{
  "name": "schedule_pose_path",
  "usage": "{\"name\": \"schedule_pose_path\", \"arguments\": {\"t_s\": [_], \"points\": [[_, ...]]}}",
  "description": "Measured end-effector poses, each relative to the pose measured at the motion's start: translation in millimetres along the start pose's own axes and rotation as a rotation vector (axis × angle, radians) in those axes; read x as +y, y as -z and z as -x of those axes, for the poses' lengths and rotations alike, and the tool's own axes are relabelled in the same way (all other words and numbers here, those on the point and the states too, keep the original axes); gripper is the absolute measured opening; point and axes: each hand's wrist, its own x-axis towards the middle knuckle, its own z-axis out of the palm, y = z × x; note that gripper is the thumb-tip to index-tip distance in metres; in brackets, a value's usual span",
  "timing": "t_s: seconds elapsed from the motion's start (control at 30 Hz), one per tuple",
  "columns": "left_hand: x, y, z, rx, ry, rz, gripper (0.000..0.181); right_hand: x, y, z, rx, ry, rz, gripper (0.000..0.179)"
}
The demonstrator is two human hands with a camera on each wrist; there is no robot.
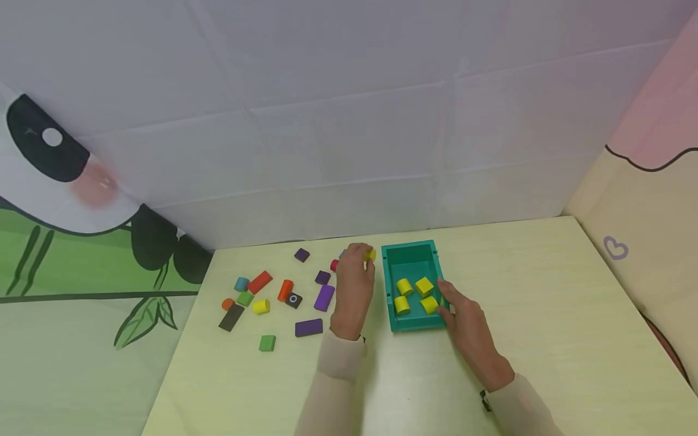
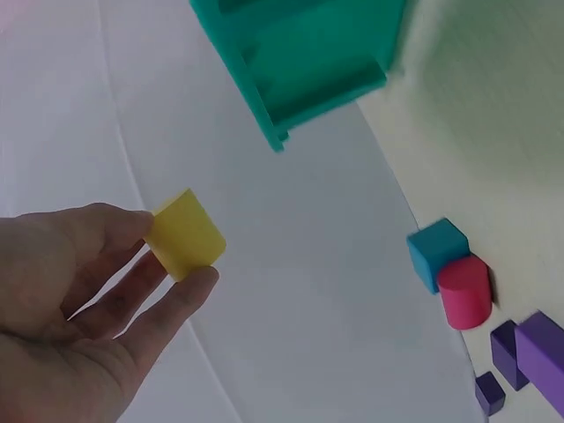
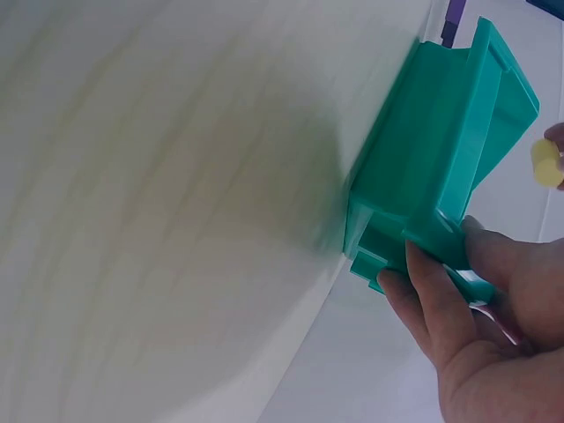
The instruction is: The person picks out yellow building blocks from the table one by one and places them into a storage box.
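My left hand [image 1: 353,293] pinches a yellow cylinder block [image 2: 185,236] between thumb and fingertips, lifted to the left of a teal plastic bin [image 1: 410,268]. Fingers cover part of that block in the head view. On the bin's right side wall, my right hand [image 1: 473,332] grips the rim, thumb and fingers on either side in the right wrist view. Inside the bin lie several yellow blocks, among them a yellow cube [image 1: 424,287] and a short yellow cylinder [image 1: 402,304]. Behind the left hand, a red cylinder [image 2: 464,293] touches a blue cube [image 2: 438,252].
Loose blocks are scattered over the table's left half, including a purple block [image 1: 308,327], a green block [image 1: 267,343], a yellow cylinder [image 1: 261,306], a red block [image 1: 260,282] and a dark plank [image 1: 231,317]. A cloth-covered wall [image 1: 382,145] stands along the back edge.
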Motion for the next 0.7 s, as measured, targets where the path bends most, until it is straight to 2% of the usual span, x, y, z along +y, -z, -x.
{"name": "schedule_pose_path", "arguments": {"t_s": [0.13,0.33,0.53,0.7], "points": [[9.4,-6.7,2.2,-0.042,-0.028,-0.002,0.019,0,0,-0.4,0.003,0.003,-0.003,0.068],[21.0,-17.8,4.1,-0.071,-0.074,-0.017,0.017,0,1,-0.2,-0.010,-0.008,-0.013,0.068],[31.5,-28.9,3.5,-0.127,-0.080,-0.023,0.018,-1,2,-0.7,-0.011,-0.013,-0.016,0.067],[35.7,-40.2,2.5,-0.154,-0.111,-0.064,0.018,-1,2,-1.8,-0.009,-0.010,-0.014,0.066]]}}
